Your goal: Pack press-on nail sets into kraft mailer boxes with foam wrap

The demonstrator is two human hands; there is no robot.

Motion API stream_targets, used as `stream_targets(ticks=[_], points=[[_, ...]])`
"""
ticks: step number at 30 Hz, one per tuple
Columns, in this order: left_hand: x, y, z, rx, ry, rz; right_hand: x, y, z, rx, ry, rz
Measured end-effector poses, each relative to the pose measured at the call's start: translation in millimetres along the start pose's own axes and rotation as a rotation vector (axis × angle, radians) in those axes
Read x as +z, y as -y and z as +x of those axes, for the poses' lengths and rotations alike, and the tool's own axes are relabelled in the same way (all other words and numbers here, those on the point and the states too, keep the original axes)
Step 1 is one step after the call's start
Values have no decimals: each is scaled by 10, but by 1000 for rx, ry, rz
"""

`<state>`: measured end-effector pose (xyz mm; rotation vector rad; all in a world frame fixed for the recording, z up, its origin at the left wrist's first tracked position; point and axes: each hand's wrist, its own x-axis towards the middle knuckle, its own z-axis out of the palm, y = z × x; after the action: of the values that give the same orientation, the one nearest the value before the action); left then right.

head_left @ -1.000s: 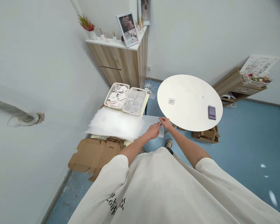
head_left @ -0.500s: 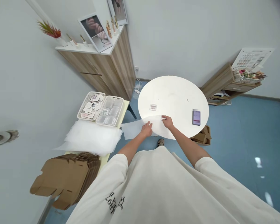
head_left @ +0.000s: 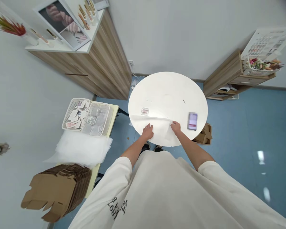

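A thin, translucent white packing sheet (head_left: pixel 160 124) lies over the near part of the round white table (head_left: pixel 171 92). My left hand (head_left: pixel 147 131) rests on the sheet with its fingers stretched out. At the sheet's right end, my right hand (head_left: pixel 176 127) pinches the edge between thumb and fingers. Just beyond the sheet's far edge sits a small clear case (head_left: pixel 145 111) with reddish contents. To the right of my right hand lies a phone-like purple rectangle (head_left: pixel 193 121), its surface pixelated.
On my left, a side table (head_left: pixel 113 114) bears a white basket of cards (head_left: pixel 75 114), a tray of clear boxes (head_left: pixel 96 119), stacked translucent sheets (head_left: pixel 82 148) and flattened cardboard boxes (head_left: pixel 54 187). A wooden cabinet (head_left: pixel 109 60) stands behind. A cardboard carton (head_left: pixel 205 135) sits beside the round table.
The sheet has moved from the gap between the tables onto the round table. My view has shifted right, and I stand closer to the table. My right hand still pinches the sheet.
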<state>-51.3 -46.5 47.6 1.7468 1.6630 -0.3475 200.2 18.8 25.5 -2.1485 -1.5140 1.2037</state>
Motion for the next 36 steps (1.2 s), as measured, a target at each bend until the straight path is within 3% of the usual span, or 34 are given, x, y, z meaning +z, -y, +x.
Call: stream_targets(ticks=[3,6,9,11,15,28,32,36], points=[[-26,-11,82,-3,51,27,-20,47,-58,-2,-40,-165],[-36,-4,100,10,64,59,-17,163,-152,-200,-132,-404],[-23,30,79,40,67,75,32,248,-200,-432,26,-552],[-10,65,71,59,65,88,88,255,-194,-486,171,-608],[-18,135,97,94,51,92,210,194,-163,-361,271,-669],[-179,46,229,198,-61,130,282,200,-197,-79,166,-584],[-154,-5,255,253,-51,162,316,242,-182,-77,223,-508],[-120,-55,268,299,-32,184,381,261,-194,-165,269,-363]])
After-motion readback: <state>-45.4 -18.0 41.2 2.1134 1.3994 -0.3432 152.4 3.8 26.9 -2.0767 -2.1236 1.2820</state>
